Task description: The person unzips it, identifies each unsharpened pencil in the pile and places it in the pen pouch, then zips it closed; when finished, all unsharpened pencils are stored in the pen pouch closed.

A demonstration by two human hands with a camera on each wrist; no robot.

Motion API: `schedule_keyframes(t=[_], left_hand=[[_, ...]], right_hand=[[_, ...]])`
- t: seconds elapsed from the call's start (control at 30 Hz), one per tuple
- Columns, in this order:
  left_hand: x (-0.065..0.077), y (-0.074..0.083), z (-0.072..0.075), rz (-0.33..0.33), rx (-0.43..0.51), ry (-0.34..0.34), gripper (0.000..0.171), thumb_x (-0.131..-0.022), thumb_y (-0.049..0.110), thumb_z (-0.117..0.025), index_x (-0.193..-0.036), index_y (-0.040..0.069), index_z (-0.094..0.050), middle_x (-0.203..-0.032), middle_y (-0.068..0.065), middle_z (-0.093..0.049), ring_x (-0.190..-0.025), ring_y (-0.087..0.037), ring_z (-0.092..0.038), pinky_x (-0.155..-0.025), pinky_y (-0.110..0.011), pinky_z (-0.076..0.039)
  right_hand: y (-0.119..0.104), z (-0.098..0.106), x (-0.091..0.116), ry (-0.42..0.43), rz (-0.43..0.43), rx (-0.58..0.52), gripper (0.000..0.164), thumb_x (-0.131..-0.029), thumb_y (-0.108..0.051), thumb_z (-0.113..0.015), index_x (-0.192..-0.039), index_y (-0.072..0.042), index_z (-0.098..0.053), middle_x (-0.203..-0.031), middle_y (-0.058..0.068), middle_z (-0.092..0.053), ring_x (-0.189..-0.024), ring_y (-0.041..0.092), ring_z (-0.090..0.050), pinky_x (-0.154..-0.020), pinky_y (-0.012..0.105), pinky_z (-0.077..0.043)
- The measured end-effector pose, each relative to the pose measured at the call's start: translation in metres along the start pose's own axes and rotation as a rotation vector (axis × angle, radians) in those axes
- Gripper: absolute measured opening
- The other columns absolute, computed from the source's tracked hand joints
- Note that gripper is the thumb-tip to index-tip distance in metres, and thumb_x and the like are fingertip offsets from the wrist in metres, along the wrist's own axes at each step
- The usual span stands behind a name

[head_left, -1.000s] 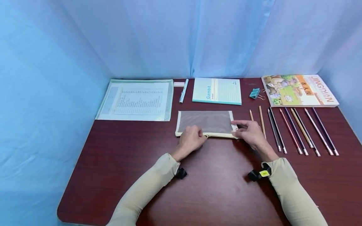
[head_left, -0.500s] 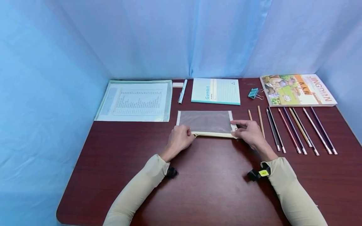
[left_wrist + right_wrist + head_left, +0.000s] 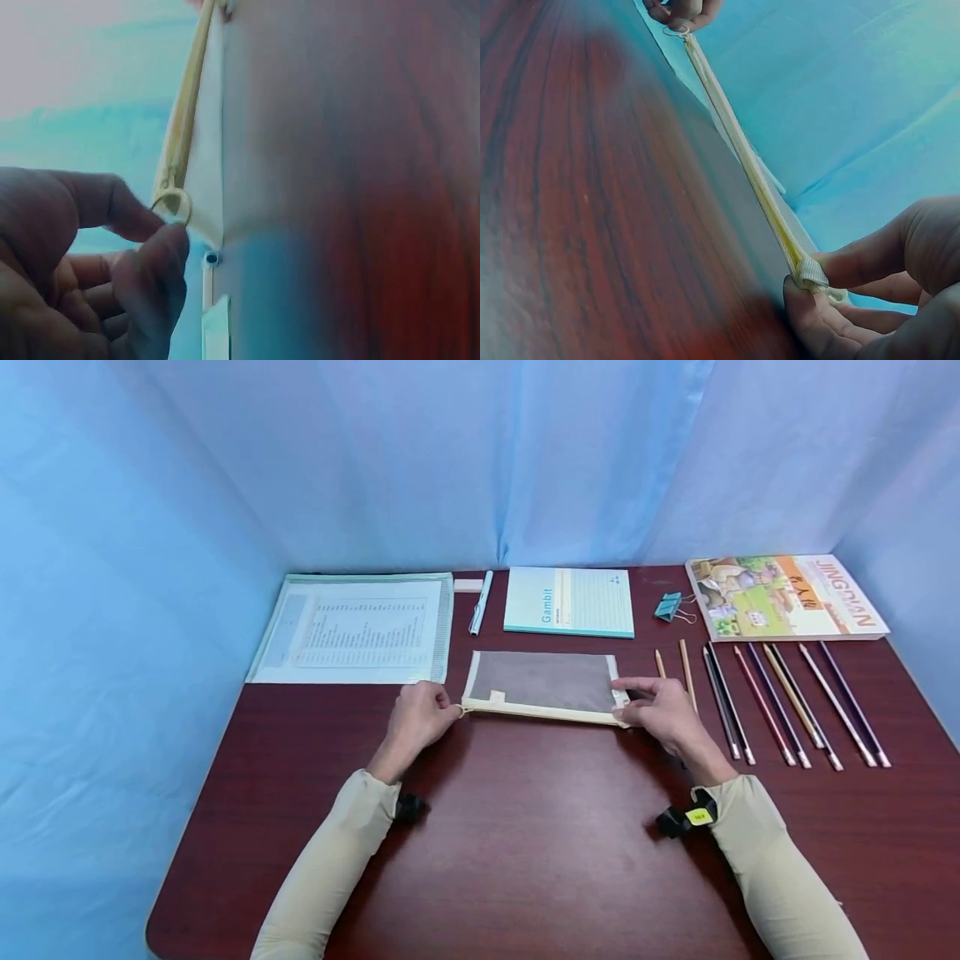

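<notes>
A mesh zipper pouch (image 3: 547, 681) with cream edging lies on the dark wooden table, its zipper edge toward me. At the near left corner my left hand (image 3: 422, 714) pinches the ring zipper pull (image 3: 180, 206) between thumb and forefinger. The near right corner is pinched by my right hand (image 3: 662, 714), whose forefinger extends along the pouch's right side. In the right wrist view the zipper (image 3: 735, 142) runs straight between both hands, raised off the table.
Several pencils (image 3: 757, 710) lie right of my right hand. Behind the pouch are a notebook (image 3: 568, 602), a pen (image 3: 481, 603), a white eraser-like block (image 3: 468, 585) and a binder clip (image 3: 667, 606). A document sleeve (image 3: 352, 627) lies back left, a book (image 3: 787, 597) back right.
My left hand has slid leftward along the zipper with the ring pull, from mid-edge to the left corner. The right hand has kept its place on the right corner.
</notes>
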State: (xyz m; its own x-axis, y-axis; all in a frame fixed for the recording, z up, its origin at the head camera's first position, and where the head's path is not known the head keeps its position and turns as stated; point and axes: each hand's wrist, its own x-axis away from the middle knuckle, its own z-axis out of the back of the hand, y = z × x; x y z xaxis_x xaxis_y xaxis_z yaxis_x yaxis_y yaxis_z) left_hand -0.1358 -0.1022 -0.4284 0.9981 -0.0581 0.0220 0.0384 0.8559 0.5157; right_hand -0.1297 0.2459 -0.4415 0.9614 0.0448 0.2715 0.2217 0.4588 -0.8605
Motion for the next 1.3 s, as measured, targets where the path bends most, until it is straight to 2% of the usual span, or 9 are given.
schedule_keyframes(t=[0.27,0.43,0.53,0.63,0.73,0.87,1.03,1.2,1.3], left_hand=[[-0.005,-0.015,0.006,-0.029,0.0,-0.065,0.023,-0.078,0.017,-0.07,-0.059,0.011,-0.059,-0.06,0.002,-0.055,-0.059,-0.017,-0.053,-0.054,-0.024,-0.041],[-0.003,-0.017,0.008,-0.106,-0.07,-0.18,0.017,-0.081,0.014,-0.068,-0.068,0.011,-0.059,-0.064,0.0,-0.055,-0.059,-0.018,-0.052,-0.053,-0.025,-0.039],[-0.001,-0.015,0.014,-0.18,-0.102,-0.223,0.006,-0.076,0.008,-0.066,-0.078,0.01,-0.06,-0.072,-0.002,-0.058,-0.065,-0.02,-0.053,-0.056,-0.028,-0.041],[0.0,-0.008,0.017,-0.318,-0.132,-0.22,0.022,-0.075,0.01,-0.072,-0.096,0.008,-0.063,-0.089,-0.007,-0.062,-0.079,-0.023,-0.057,-0.067,-0.034,-0.05],[-0.002,0.003,0.011,-0.487,-0.174,-0.212,0.042,-0.078,0.022,-0.082,-0.112,0.008,-0.062,-0.105,-0.011,-0.062,-0.092,-0.026,-0.058,-0.08,-0.039,-0.053],[-0.011,0.013,-0.003,-0.635,-0.27,-0.177,0.052,-0.076,0.033,-0.087,-0.113,0.009,-0.061,-0.109,-0.011,-0.061,-0.098,-0.027,-0.057,-0.083,-0.04,-0.054],[-0.018,0.02,-0.011,-0.697,-0.355,-0.122,0.04,-0.079,0.026,-0.085,-0.108,0.009,-0.062,-0.107,-0.01,-0.063,-0.099,-0.027,-0.06,-0.083,-0.04,-0.056],[-0.019,0.026,-0.011,-0.718,-0.29,-0.108,0.025,-0.084,0.012,-0.076,-0.106,0.008,-0.066,-0.106,-0.011,-0.064,-0.096,-0.026,-0.061,-0.083,-0.038,-0.057],[-0.018,0.031,-0.014,-0.764,-0.269,-0.089,0.016,-0.084,0.005,-0.07,-0.1,0.006,-0.068,-0.098,-0.01,-0.063,-0.088,-0.024,-0.06,-0.077,-0.036,-0.056]], right_hand=[[-0.001,0.0,-0.001,-0.004,-0.018,0.027,0.049,-0.084,0.003,-0.072,-0.131,0.007,-0.06,-0.085,0.012,-0.077,-0.068,-0.006,-0.062,-0.061,0.015,-0.052],[-0.002,-0.003,-0.001,-0.013,-0.001,0.071,0.049,-0.084,0.003,-0.07,-0.132,0.006,-0.06,-0.098,0.026,-0.075,-0.07,-0.003,-0.063,-0.062,0.017,-0.053],[-0.002,-0.005,-0.001,-0.015,0.009,0.085,0.049,-0.083,0.002,-0.07,-0.131,0.006,-0.06,-0.099,0.028,-0.074,-0.071,-0.002,-0.063,-0.062,0.017,-0.053],[-0.002,-0.005,-0.002,-0.015,0.013,0.068,0.049,-0.083,0.002,-0.07,-0.131,0.007,-0.06,-0.096,0.024,-0.074,-0.069,-0.002,-0.062,-0.061,0.017,-0.053],[0.0,-0.003,-0.003,-0.017,0.01,0.027,0.049,-0.083,0.004,-0.069,-0.131,0.009,-0.059,-0.095,0.02,-0.074,-0.068,-0.003,-0.061,-0.061,0.017,-0.054],[0.001,-0.003,-0.004,-0.022,0.006,0.01,0.049,-0.083,0.004,-0.07,-0.131,0.008,-0.059,-0.095,0.016,-0.074,-0.068,-0.004,-0.061,-0.062,0.016,-0.054],[0.001,-0.004,-0.005,-0.021,0.003,0.05,0.048,-0.082,0.001,-0.071,-0.129,0.006,-0.061,-0.094,0.015,-0.074,-0.068,-0.002,-0.059,-0.063,0.015,-0.052],[0.0,-0.003,-0.005,-0.02,-0.001,0.082,0.049,-0.082,0.0,-0.071,-0.13,0.005,-0.062,-0.097,0.019,-0.075,-0.069,-0.001,-0.06,-0.064,0.014,-0.051],[0.001,-0.002,-0.004,-0.024,-0.003,0.092,0.05,-0.083,0.0,-0.071,-0.131,0.005,-0.061,-0.096,0.018,-0.075,-0.069,-0.001,-0.06,-0.063,0.015,-0.051]])
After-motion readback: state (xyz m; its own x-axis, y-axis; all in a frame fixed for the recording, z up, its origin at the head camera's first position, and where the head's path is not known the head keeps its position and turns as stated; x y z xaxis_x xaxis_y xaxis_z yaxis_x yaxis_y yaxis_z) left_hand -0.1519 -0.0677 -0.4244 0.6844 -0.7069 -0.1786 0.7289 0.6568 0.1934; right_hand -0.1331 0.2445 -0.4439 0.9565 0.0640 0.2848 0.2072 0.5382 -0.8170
